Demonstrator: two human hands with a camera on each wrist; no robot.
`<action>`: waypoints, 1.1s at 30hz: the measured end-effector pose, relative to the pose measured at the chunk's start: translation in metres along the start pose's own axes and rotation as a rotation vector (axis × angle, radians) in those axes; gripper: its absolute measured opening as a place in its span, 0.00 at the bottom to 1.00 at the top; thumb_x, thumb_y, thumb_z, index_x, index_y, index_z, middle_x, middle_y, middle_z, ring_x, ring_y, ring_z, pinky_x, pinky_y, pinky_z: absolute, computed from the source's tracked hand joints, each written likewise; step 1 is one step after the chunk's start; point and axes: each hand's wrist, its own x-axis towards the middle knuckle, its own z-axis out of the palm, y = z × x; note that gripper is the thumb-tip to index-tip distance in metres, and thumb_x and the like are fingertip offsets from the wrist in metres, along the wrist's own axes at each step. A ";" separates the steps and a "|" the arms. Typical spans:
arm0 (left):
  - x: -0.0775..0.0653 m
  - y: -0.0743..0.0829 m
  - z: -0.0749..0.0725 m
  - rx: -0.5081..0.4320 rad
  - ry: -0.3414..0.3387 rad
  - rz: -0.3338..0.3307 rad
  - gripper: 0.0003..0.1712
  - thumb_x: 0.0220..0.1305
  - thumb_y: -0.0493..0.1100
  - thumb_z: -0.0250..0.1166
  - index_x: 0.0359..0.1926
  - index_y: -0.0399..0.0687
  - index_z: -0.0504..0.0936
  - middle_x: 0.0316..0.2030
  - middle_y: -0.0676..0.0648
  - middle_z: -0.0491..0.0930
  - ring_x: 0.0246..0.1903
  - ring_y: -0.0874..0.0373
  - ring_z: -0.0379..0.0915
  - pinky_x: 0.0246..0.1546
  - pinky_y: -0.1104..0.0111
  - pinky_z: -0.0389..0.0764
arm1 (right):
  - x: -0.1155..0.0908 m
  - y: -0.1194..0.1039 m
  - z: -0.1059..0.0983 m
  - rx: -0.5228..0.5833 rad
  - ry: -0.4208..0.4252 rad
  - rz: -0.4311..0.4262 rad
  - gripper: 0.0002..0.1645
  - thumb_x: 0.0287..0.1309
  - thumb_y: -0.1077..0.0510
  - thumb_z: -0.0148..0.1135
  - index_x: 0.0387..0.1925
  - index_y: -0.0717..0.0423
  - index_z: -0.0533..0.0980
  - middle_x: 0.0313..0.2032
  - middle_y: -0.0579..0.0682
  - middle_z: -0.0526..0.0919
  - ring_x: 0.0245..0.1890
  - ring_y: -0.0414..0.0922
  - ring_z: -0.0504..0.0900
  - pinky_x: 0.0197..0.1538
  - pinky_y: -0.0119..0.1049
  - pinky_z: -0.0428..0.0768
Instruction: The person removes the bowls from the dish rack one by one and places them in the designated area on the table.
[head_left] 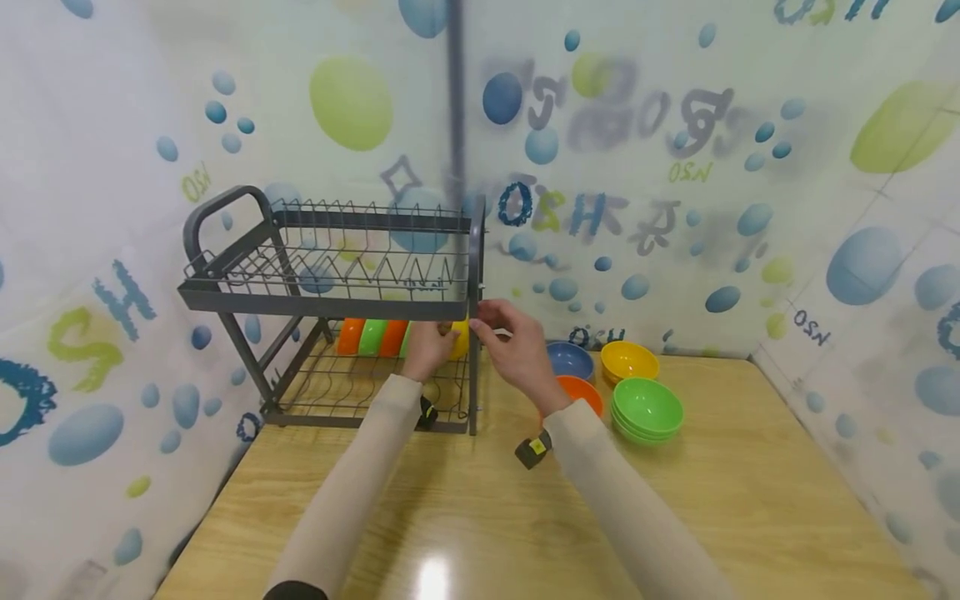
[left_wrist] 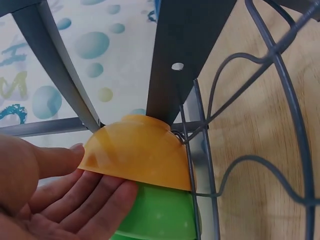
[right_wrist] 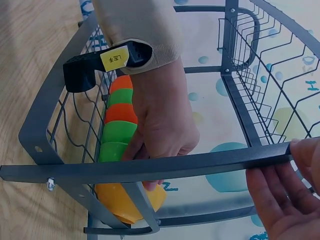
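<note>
A two-tier dark grey dish rack (head_left: 330,305) stands on the left of the table. My left hand (head_left: 431,348) reaches into its lower tier and holds the edge of a yellow bowl (left_wrist: 135,150) between thumb and fingers. The bowl stands on its side at the right end, next to a green bowl (left_wrist: 157,210). Further left in the same row are more green and orange bowls (right_wrist: 121,114). My right hand (head_left: 517,340) grips the rack's right upright (right_wrist: 215,165), thumb on one side and fingers on the other.
Right of the rack, a blue bowl (head_left: 570,360), an orange bowl (head_left: 581,392), a yellow bowl (head_left: 630,362) and stacked green bowls (head_left: 648,408) sit on the wooden table (head_left: 480,517). Patterned curtains (head_left: 637,183) hang behind and at both sides. Wire bars surround my left hand.
</note>
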 end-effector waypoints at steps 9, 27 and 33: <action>0.008 0.001 -0.001 -0.005 0.021 -0.026 0.05 0.61 0.27 0.63 0.38 0.35 0.78 0.34 0.39 0.78 0.35 0.45 0.78 0.31 0.60 0.79 | 0.003 -0.001 0.001 -0.001 0.022 -0.034 0.16 0.73 0.52 0.61 0.57 0.51 0.80 0.47 0.51 0.87 0.46 0.46 0.86 0.50 0.41 0.87; 0.006 -0.009 -0.002 -0.109 0.085 -0.184 0.13 0.65 0.32 0.64 0.50 0.31 0.82 0.48 0.33 0.85 0.47 0.40 0.85 0.47 0.51 0.87 | 0.003 0.003 0.002 0.008 0.014 -0.058 0.17 0.72 0.54 0.62 0.58 0.54 0.80 0.48 0.53 0.87 0.46 0.48 0.87 0.51 0.41 0.88; 0.006 -0.008 -0.003 -0.152 0.128 -0.205 0.11 0.65 0.31 0.64 0.48 0.32 0.82 0.45 0.33 0.85 0.45 0.40 0.84 0.47 0.52 0.87 | 0.001 0.003 0.002 0.000 0.012 -0.055 0.16 0.73 0.55 0.62 0.57 0.54 0.80 0.47 0.53 0.88 0.46 0.48 0.87 0.52 0.41 0.88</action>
